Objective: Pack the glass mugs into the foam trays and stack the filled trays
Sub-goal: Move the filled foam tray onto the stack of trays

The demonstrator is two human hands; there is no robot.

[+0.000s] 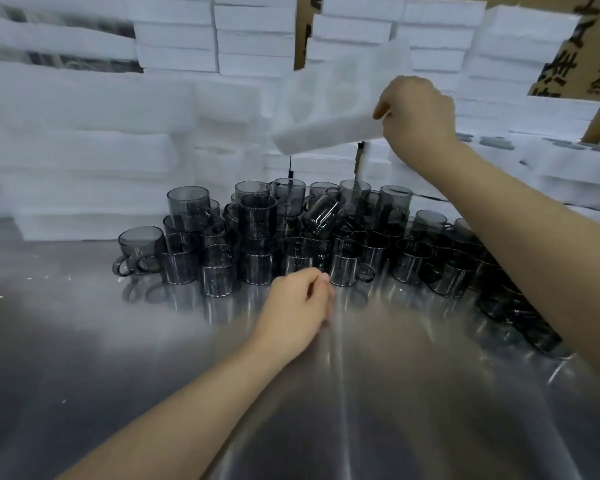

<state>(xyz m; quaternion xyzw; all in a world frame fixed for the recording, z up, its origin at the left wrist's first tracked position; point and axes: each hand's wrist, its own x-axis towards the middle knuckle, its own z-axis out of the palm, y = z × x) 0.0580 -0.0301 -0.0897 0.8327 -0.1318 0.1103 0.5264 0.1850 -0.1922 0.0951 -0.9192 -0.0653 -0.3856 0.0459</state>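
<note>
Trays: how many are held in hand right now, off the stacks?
1. The right hand grips a tray tilted in the air above the mugs. The left hand holds none. It looks single, though blurred.

Large black Chinese characters stand on the cardboard box (582, 46) at the top right corner, cut off and unreadable. Similar black print marks another cardboard panel (305, 32) at top centre.
</note>
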